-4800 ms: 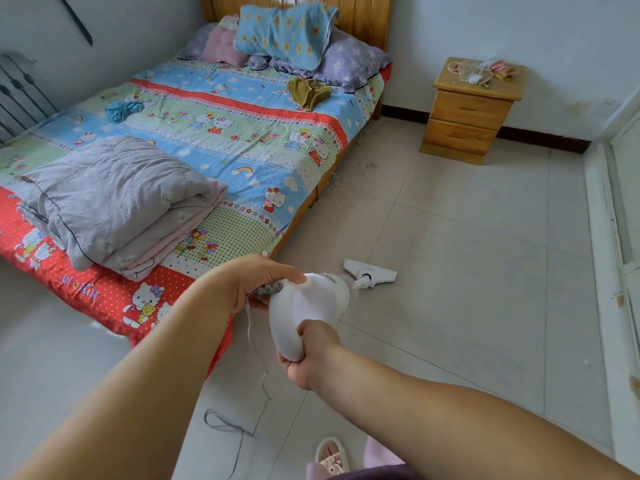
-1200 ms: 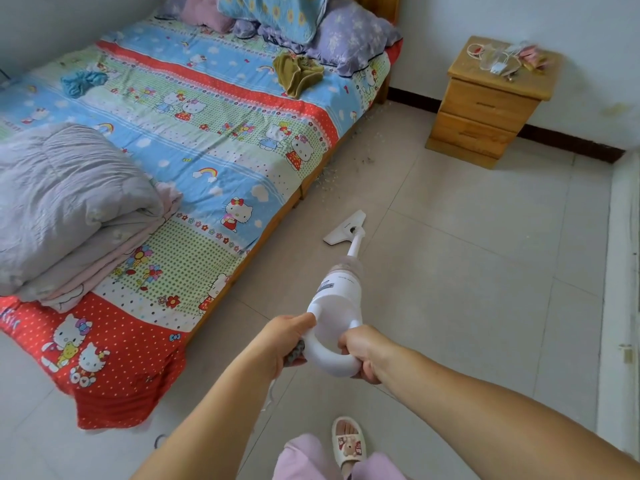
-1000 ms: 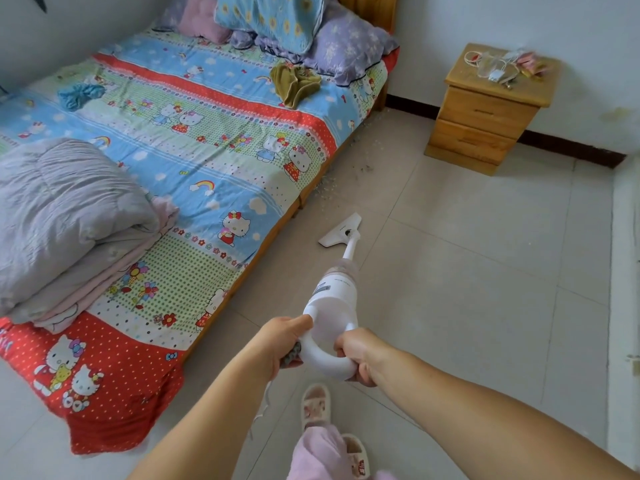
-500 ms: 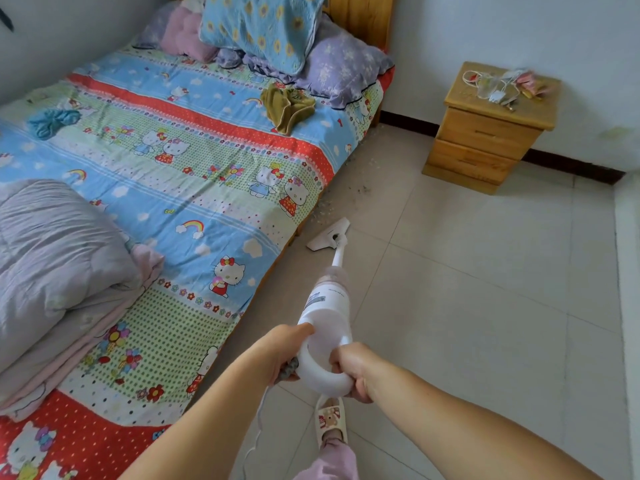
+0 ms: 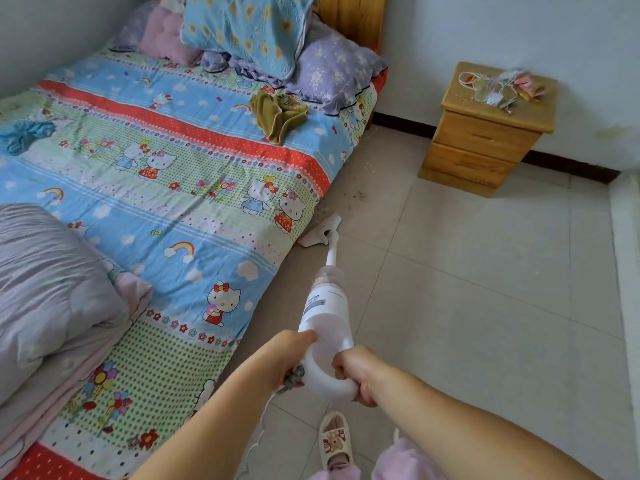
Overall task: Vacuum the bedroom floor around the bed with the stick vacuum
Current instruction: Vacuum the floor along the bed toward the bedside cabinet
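Note:
A white stick vacuum [image 5: 325,306] runs from my hands down to the tiled floor [image 5: 467,306]. Its flat floor head [image 5: 320,232] lies against the right edge of the bed [image 5: 166,202], partly under the overhanging sheet. My left hand [image 5: 285,362] grips the left side of the loop handle together with a grey bit of cord. My right hand [image 5: 356,374] grips the right side of the same loop. Specks of debris [image 5: 356,194] lie on the floor just beyond the floor head, beside the bed.
A wooden nightstand [image 5: 485,133] with cables and small items on top stands against the far wall. A folded grey quilt [image 5: 45,299] and pillows [image 5: 277,39] lie on the bed. My slippered foot [image 5: 334,439] is below the handle. A white power cord [image 5: 259,438] trails down.
I have stepped forward along the bed. The floor head has slid from the open tiles to the bed's edge, nearer the debris. Both hands kept their grip on the handle.

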